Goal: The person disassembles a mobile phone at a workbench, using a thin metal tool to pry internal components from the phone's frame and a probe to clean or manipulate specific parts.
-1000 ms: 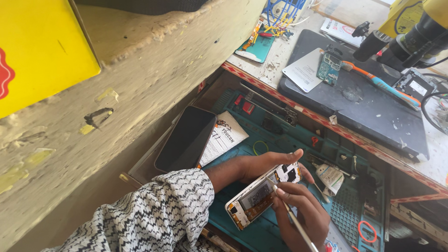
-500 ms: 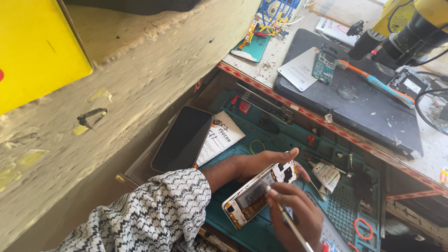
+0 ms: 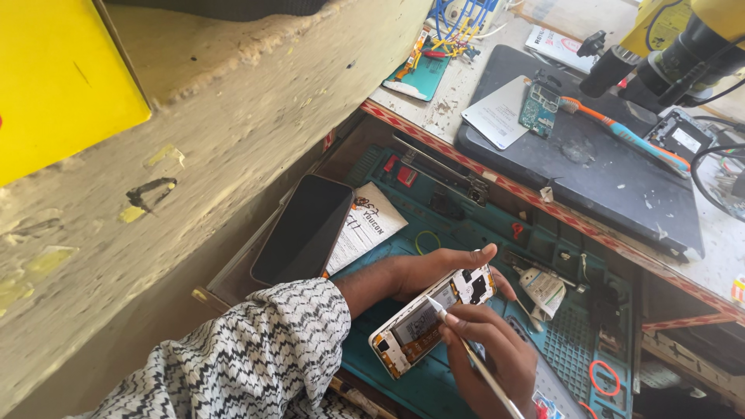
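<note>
My left hand (image 3: 423, 271) grips an opened white phone (image 3: 431, 320) with its back cover off, so the battery and board show. The phone is tilted above a teal work mat (image 3: 458, 225). My right hand (image 3: 489, 353) holds a thin light-coloured tool (image 3: 473, 358) like a pen, its tip resting on the phone's middle near the battery. A black-and-white patterned sleeve (image 3: 256, 365) covers my left forearm.
A dark phone (image 3: 304, 229) lies face up beside a printed paper (image 3: 365, 225) at the mat's left. On the bench behind are a black pad (image 3: 605, 174), a small green circuit board (image 3: 539, 109), an orange toothbrush (image 3: 621, 132) and a microscope (image 3: 667, 54). A rough wall (image 3: 217, 140) stands at the left.
The tool's tip has moved up the phone toward its middle. My left hand keeps its hold, and the view has shifted slightly.
</note>
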